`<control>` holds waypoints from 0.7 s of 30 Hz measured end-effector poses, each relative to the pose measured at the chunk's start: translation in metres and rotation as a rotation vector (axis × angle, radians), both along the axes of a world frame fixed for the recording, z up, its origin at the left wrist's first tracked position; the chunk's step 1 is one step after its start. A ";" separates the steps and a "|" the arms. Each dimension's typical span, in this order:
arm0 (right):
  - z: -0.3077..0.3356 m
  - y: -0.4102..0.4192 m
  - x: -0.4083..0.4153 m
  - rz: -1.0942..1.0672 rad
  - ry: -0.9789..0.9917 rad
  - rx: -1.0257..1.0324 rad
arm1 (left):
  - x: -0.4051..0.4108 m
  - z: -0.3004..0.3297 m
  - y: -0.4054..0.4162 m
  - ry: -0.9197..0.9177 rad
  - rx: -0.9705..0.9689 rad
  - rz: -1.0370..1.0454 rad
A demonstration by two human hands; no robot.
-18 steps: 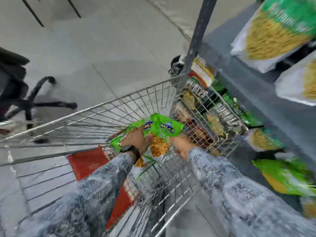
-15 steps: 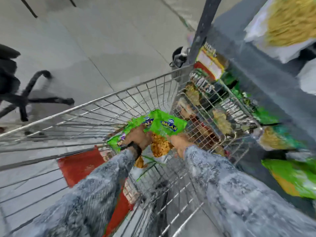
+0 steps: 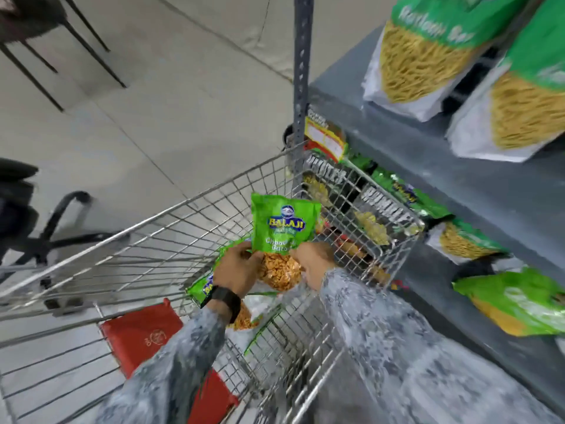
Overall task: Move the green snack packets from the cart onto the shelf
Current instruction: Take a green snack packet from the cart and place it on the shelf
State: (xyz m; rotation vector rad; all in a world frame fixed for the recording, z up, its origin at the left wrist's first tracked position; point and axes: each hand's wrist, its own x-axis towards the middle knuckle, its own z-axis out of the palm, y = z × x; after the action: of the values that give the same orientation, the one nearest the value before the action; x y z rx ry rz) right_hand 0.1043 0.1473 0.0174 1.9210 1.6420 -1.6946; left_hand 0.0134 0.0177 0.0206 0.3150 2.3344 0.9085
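A green Balaji snack packet (image 3: pixel 282 231) stands upright above the wire cart (image 3: pixel 171 237), its clear lower half showing orange snack. My left hand (image 3: pixel 240 270) grips its lower left side and my right hand (image 3: pixel 313 263) grips its lower right. A second green packet (image 3: pixel 201 287) lies in the cart under my left wrist, partly hidden. The grey metal shelf (image 3: pixel 443 166) stands just right of the cart.
Large green-and-yellow packets (image 3: pixel 428 53) sit on the upper shelf, and more green packets (image 3: pixel 516 301) lie on the lower levels. The shelf's upright post (image 3: pixel 301 71) rises at the cart's far corner. A red cart seat flap (image 3: pixel 143 335) is near me. A chair base (image 3: pixel 58 228) stands left.
Both hands have lifted the top packet from lying tilted in the cart to upright above it. The view has swung slightly towards the shelf.
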 end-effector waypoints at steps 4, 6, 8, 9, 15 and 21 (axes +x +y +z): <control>0.102 0.012 0.048 -0.200 0.283 0.124 | 0.033 0.098 0.009 0.160 0.256 -0.059; 0.153 0.023 0.092 -0.228 0.414 0.224 | 0.059 0.148 0.028 0.202 0.373 -0.110; 0.197 0.039 0.147 -0.303 0.502 0.342 | 0.096 0.192 0.057 0.234 0.444 -0.200; 0.211 0.044 0.167 -0.317 0.521 0.375 | 0.109 0.206 0.068 0.248 0.470 -0.249; 0.255 0.093 0.306 -0.524 0.527 0.509 | 0.217 0.248 0.178 0.174 0.628 -0.593; 0.225 0.143 0.336 -0.686 0.456 0.608 | 0.252 0.213 0.275 0.097 0.599 -0.654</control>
State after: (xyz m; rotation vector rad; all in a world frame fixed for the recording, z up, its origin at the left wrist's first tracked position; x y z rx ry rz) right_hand 0.4402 0.2906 0.2426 2.7980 1.9670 -2.1754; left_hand 0.2654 0.2923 0.2334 1.2962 1.7785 1.2253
